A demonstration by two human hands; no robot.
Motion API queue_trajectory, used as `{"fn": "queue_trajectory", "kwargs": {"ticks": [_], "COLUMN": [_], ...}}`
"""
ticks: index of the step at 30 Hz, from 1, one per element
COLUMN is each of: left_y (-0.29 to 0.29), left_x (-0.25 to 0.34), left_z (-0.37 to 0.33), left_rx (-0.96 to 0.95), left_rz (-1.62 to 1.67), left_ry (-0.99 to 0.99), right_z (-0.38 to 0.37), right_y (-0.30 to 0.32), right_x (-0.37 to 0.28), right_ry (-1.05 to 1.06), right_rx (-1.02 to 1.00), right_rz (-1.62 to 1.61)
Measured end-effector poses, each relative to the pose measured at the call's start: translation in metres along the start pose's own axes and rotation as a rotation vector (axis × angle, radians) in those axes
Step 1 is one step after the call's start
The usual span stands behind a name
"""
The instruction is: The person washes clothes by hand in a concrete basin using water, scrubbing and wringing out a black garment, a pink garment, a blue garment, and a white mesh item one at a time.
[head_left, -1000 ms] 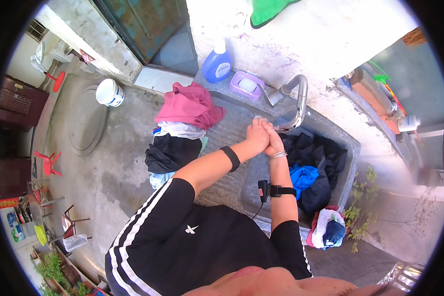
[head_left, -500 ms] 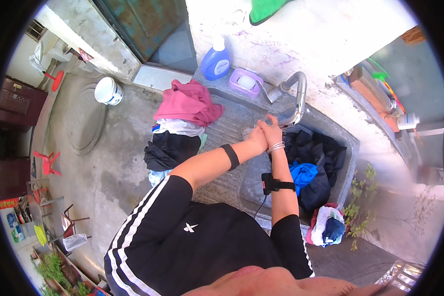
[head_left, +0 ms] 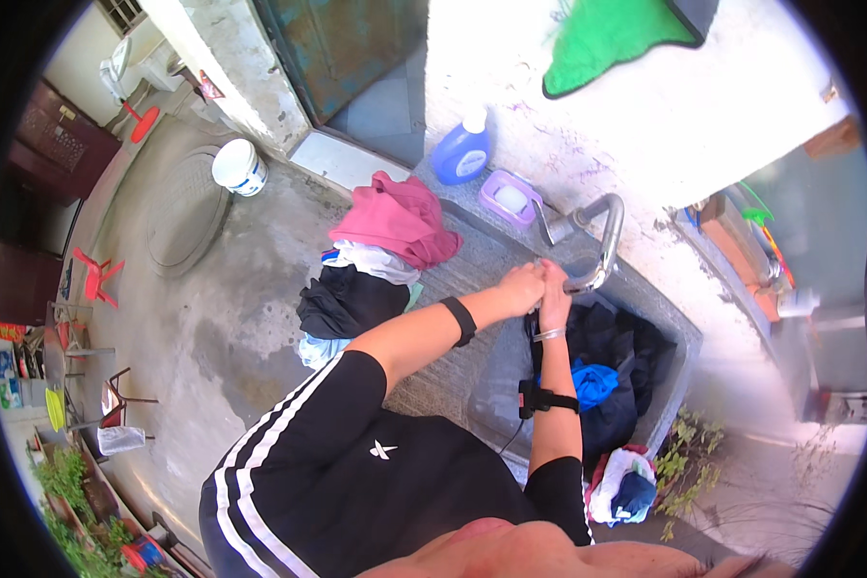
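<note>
My left hand [head_left: 520, 288] and my right hand [head_left: 555, 299] are pressed together over the stone sink [head_left: 686, 371], beside the spout of the metal tap [head_left: 610, 241]. The fingers of both look curled in. Whatever may lie between them is hidden. Dark wet-looking clothes [head_left: 641, 352] fill the basin beyond my right wrist, with a bright blue cloth [head_left: 595, 385] among them. Under my left forearm runs the ribbed washboard slab [head_left: 445, 380]. At its far left end are heaped a pink garment [head_left: 402, 223], a white one [head_left: 371, 260] and a black one [head_left: 352, 302].
A blue detergent bottle [head_left: 460, 157] and a purple soap dish [head_left: 496, 204] stand on the back ledge. More folded clothes [head_left: 630, 496] sit by the near right corner, next to a leafy plant [head_left: 689, 458]. On the concrete floor is a white bucket [head_left: 238, 169].
My view has shifted, so the surroundings sit lower and further right. The right hand's fingers, spread upward before, are now drawn in against the left hand.
</note>
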State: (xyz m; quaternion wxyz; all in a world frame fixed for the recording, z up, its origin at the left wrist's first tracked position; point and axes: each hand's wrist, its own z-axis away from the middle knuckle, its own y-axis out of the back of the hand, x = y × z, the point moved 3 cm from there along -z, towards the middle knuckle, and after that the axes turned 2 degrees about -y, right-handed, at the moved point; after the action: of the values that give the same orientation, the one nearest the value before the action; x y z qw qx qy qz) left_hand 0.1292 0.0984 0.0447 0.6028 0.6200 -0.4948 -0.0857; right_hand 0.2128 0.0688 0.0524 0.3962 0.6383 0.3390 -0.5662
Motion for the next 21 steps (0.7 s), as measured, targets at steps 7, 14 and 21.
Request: {"fn": "queue_trajectory", "kwargs": {"ticks": [7,14,21], "left_y": [0.041,0.061,0.015], "left_x": [-0.001,-0.03,-0.035], "left_z": [0.001,0.026,0.047], "left_rx": [0.238,0.154,-0.012], "left_rz": [0.592,0.486,1.317], "left_ry": [-0.09,0.372,0.936], "right_z": [0.004,-0.02,0.024], "right_y": [0.01,0.042,-0.023], "right_x": [0.087,0.061,-0.016], "right_ry": [-0.301,-0.194,-0.064], "right_rx": [-0.15,0.126,-0.204], "right_rz": [-0.165,0.101,-0.032]}}
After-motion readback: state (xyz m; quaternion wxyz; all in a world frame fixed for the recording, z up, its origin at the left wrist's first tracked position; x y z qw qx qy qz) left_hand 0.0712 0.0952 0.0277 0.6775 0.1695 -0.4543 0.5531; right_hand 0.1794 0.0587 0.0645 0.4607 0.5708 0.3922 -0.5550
